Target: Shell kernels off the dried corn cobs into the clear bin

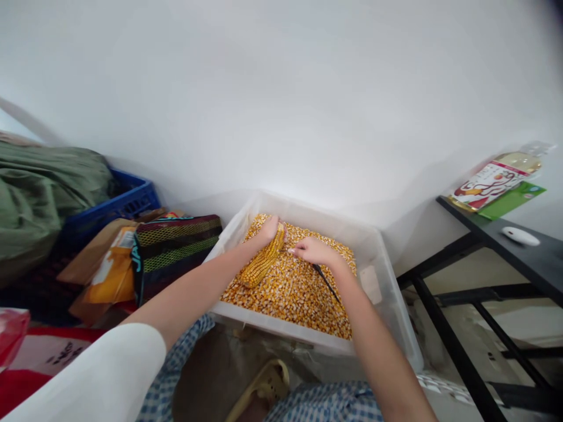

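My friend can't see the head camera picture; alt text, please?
A left hand holds a yellow corn cob over loose kernels in a translucent bin; the right hand holds a dark-handled tool near the cob. A blue crate is at left, a bottle on a dark table at right.

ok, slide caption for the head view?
Left hand grips a corn cob above loose kernels in a translucent bin; right hand points a thin tool toward it.
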Tool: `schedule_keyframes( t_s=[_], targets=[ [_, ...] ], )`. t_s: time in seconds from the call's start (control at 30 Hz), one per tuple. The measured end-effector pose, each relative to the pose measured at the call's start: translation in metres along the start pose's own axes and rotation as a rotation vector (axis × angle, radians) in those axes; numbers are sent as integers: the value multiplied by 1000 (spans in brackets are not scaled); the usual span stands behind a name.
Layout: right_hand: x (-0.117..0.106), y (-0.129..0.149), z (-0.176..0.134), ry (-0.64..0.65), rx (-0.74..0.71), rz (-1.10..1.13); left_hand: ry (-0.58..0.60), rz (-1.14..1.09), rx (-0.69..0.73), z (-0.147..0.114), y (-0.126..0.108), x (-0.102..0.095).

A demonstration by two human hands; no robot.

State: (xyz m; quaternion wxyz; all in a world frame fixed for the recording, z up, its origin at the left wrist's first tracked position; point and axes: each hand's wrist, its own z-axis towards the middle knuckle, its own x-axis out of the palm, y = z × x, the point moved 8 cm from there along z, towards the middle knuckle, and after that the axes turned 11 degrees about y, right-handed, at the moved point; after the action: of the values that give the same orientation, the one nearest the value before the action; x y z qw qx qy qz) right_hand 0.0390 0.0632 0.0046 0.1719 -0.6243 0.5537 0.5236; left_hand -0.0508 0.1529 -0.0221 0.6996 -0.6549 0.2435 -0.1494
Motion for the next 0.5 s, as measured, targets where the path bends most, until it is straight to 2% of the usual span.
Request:
schedule_keyframes(
  t_s=[0.2, 0.33, 0.5],
  targets=[
    [9, 6, 12, -22, -20, 18, 44, -173, -98, 9, 21, 1],
    [-1, -3, 7, -80, 32, 46, 77, -215, -102, 9, 19, 3],
    [2, 0, 7, -40, 11, 11, 86, -283, -94, 8, 18, 3]
  ],
)
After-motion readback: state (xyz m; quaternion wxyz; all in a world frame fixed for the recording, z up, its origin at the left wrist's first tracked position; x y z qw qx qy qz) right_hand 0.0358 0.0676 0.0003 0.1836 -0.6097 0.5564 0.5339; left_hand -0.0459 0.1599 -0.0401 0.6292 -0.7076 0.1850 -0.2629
